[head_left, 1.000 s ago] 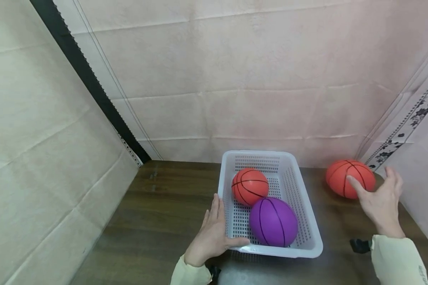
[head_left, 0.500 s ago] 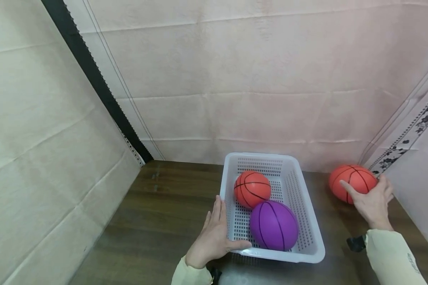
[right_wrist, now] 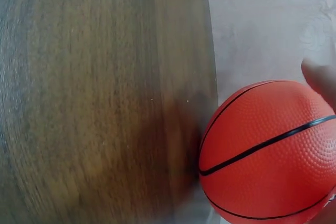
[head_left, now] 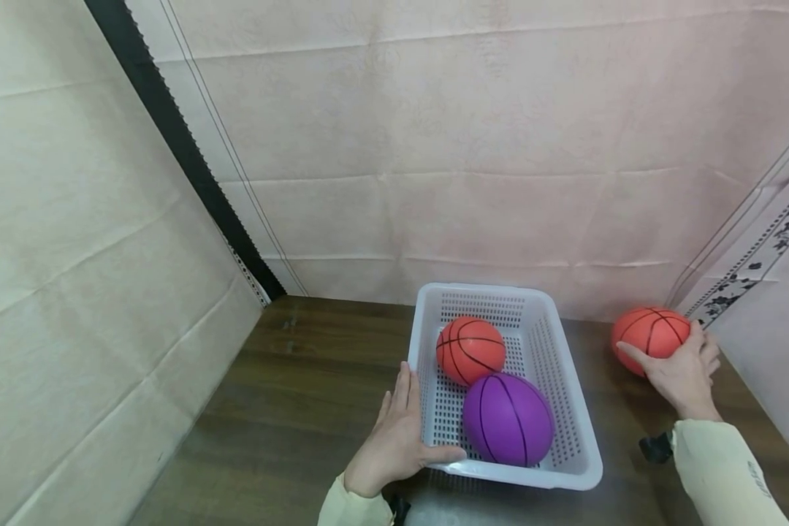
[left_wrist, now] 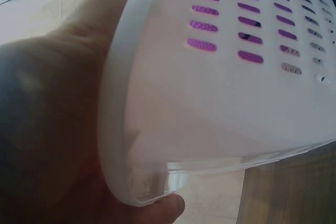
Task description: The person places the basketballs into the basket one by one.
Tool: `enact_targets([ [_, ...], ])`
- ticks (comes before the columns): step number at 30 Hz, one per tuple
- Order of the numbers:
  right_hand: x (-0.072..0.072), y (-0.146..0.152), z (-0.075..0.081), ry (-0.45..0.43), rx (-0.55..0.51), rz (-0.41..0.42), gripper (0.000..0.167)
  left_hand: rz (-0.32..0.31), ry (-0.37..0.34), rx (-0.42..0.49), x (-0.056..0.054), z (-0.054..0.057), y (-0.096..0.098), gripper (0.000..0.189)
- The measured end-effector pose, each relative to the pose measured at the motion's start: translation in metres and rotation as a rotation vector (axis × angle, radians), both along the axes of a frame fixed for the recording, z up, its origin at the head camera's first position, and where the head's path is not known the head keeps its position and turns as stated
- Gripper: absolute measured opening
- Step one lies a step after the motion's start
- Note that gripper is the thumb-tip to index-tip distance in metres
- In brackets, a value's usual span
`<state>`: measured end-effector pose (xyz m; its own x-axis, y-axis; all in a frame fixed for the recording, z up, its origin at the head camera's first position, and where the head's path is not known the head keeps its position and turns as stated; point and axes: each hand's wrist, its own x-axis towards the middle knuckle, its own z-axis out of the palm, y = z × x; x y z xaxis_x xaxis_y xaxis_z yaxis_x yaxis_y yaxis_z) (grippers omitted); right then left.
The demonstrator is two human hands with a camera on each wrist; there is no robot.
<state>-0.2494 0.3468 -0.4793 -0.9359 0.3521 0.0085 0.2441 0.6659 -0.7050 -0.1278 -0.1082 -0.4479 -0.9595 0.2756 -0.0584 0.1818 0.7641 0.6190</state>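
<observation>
A white perforated plastic basket (head_left: 568, 409) stands on the table with two toy basketballs in it: a smaller orange-red basketball (head_left: 468, 349) behind a larger purple basketball (head_left: 508, 419). At its near left corner lies my left hand (head_left: 391, 444), fingers straight along the side and thumb over the front rim. In the left wrist view that hand lies against the basket's rim (left_wrist: 118, 93), and purple shows through the slots. To the right, my right hand (head_left: 682, 374) has thumb and fingers spread round another orange-red basketball (head_left: 649, 336), which is beside the wall; its far side is hidden.
The dark wood table (head_left: 315, 409) is bordered by a pale cloth wall (head_left: 473, 146) behind and cloth walls at both sides. A floral strip (head_left: 756, 263) runs down the right corner, close to the right hand.
My right hand has moved left and closed in round the right-hand basketball. The left hand stays at the basket corner; the head view has shifted slightly.
</observation>
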Motion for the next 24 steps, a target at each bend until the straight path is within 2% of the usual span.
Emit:
enact_targets([
  [10, 0.001, 0.001, -0.008, 0.021, 0.011, -0.064, 0.119, -0.006, 0.0, -0.002, 0.0, 0.0, 0.001, 0.134],
  [18, 0.002, -0.001, -0.01, 0.067, 0.002, -0.104, 0.117, -0.018, 0.042, -0.018, 0.0, 0.0, 0.0, 0.132],
  [24, 0.003, -0.002, -0.013, 0.065, -0.016, -0.142, 0.116, -0.015, 0.026, -0.011, 0.0, 0.0, 0.0, 0.131],
])
